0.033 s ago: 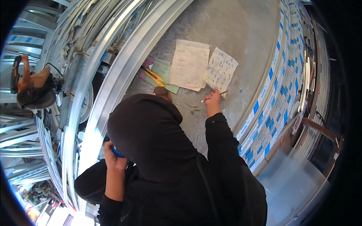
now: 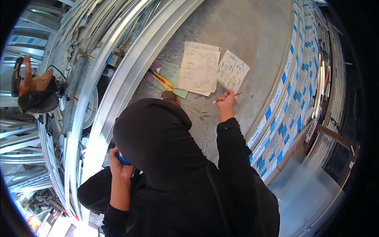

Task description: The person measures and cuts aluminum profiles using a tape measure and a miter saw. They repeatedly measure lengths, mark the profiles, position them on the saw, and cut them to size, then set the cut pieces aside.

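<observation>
My right hand is closed round a thin reddish-brown pencil, its pale end pointing left. It is just below a handwritten sheet on the grey worktop. Left of that sheet lies a larger stack of written papers. A yellow utility knife rests on green paper further left. My left hand, at the lower left, has its fingers curled against a blue object, mostly hidden. Black hooded fabric covers much of the middle. A small brown thing pokes out above it.
Long silver metal profiles run along the worktop's left side. On the right are stacked profiles with blue-and-white film. An orange-handled power saw stands at far left, and a translucent sheet is at lower right.
My right hand with the pencil has shifted slightly right and up, and a shadow falls on the sheet's lower part. My left hand stays in place.
</observation>
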Motion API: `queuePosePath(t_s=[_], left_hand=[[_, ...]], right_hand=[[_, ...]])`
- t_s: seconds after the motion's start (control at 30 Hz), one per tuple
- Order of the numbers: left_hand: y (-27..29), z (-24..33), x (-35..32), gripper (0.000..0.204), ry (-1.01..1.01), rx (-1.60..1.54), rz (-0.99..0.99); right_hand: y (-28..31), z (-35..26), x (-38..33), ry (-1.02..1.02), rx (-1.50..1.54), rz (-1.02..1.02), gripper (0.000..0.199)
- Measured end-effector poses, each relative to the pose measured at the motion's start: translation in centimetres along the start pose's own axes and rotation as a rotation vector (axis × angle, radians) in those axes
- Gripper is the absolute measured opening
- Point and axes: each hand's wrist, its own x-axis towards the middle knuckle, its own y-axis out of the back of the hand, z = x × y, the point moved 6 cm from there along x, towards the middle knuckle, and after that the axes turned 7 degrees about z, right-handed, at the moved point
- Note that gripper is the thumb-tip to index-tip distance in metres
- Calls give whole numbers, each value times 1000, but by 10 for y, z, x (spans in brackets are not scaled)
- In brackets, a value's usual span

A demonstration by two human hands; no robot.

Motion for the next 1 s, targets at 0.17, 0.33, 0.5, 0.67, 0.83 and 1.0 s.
queuePosePath(t_s=[0.17, 0.33, 0.5, 0.67, 0.83, 1.0], left_hand=[[-3, -5, -2, 31, 5, 39, -39], [8, -7, 10, 35, -21, 50, -2], [18, 2, 13, 38, -3, 34, 24], [18, 5, 11, 40, -7, 44, 61], [15, 3, 10, 34, -5, 65, 48], [25, -2, 18, 27, 48, 35, 31]], right_hand=[[-105, -92, -73, 83, 163, -461, 20], [-112, -62, -90, 62, -677, -483, 15], [-79, -41, -22, 181, -1224, -336, 17], [-75, -55, 43, 594, -1263, -112, 36], [-74, -75, 49, 1006, -1379, 80, 45], [-16, -44, 26, 939, -1279, 194, 41]])
